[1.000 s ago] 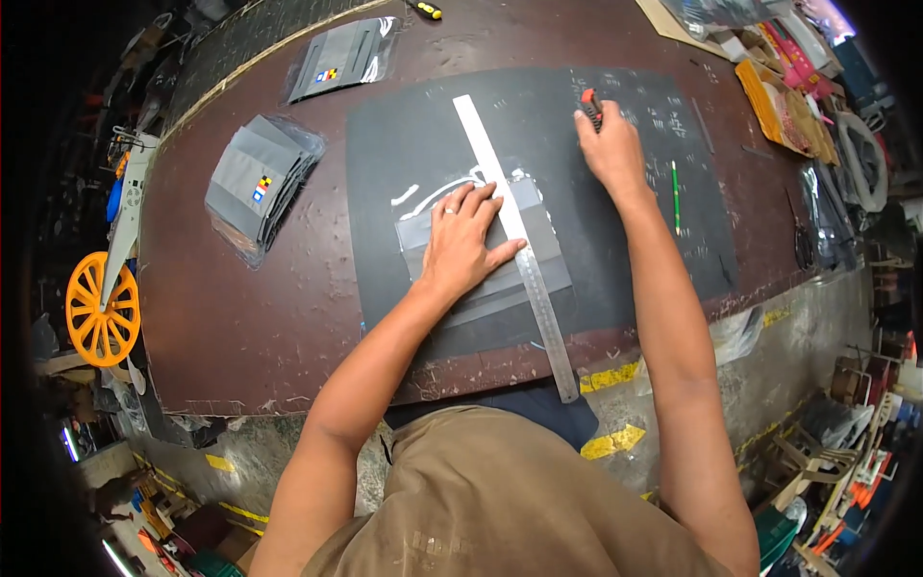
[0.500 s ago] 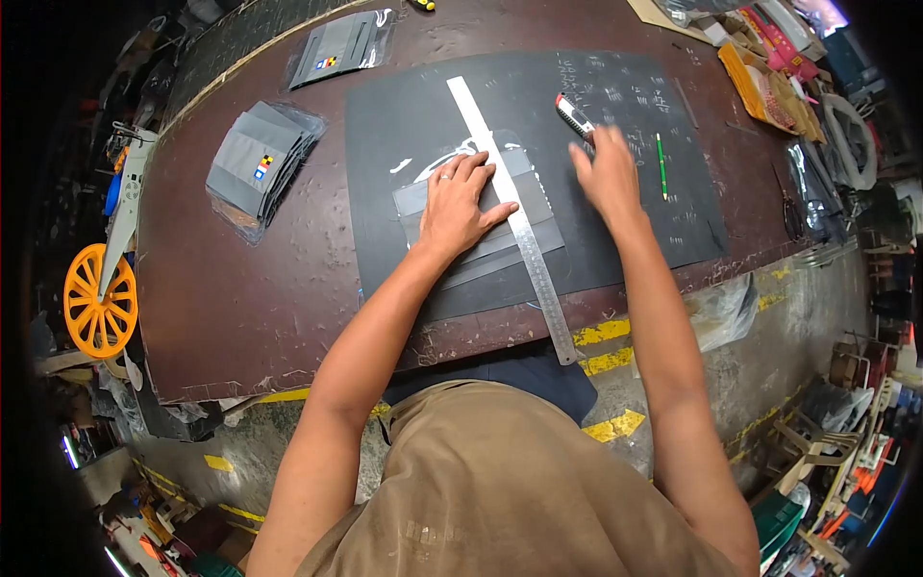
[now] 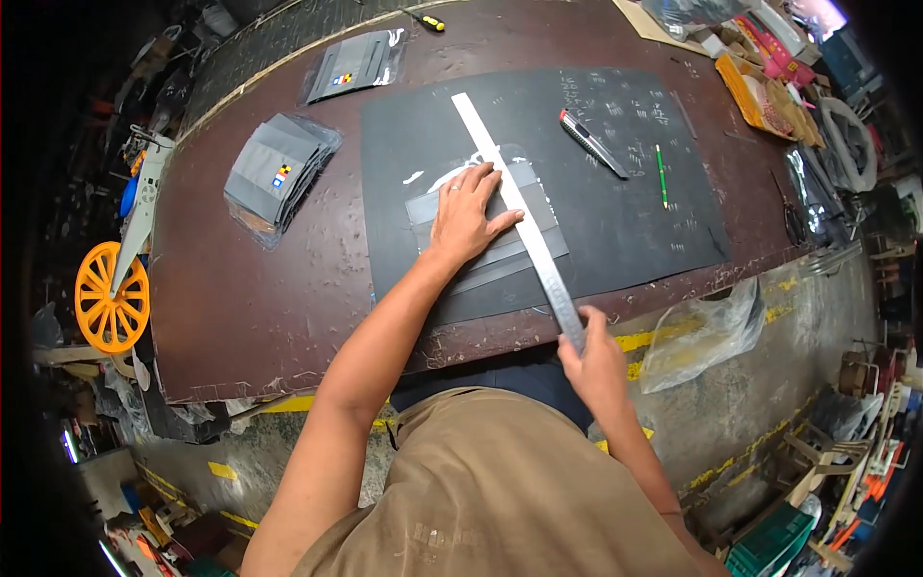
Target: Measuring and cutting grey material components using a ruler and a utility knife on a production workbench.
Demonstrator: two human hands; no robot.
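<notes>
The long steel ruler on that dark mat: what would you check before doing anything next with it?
1. Left hand pressed flat on the grey sheet beside the long steel ruler: ok.
2. Right hand gripping the ruler's near end: ok.
3. Ruler lying flat across the sheet: ok.
4. Ruler lined up with a mark: cannot tell.
5. Grey utility knife in hand: not ok, it lies on the black cutting mat.
6. Green pencil out of the ruler's way: ok.

Scuffed brown workbench (image 3: 269, 298) — concrete floor (image 3: 769, 365) with yellow tape
</notes>
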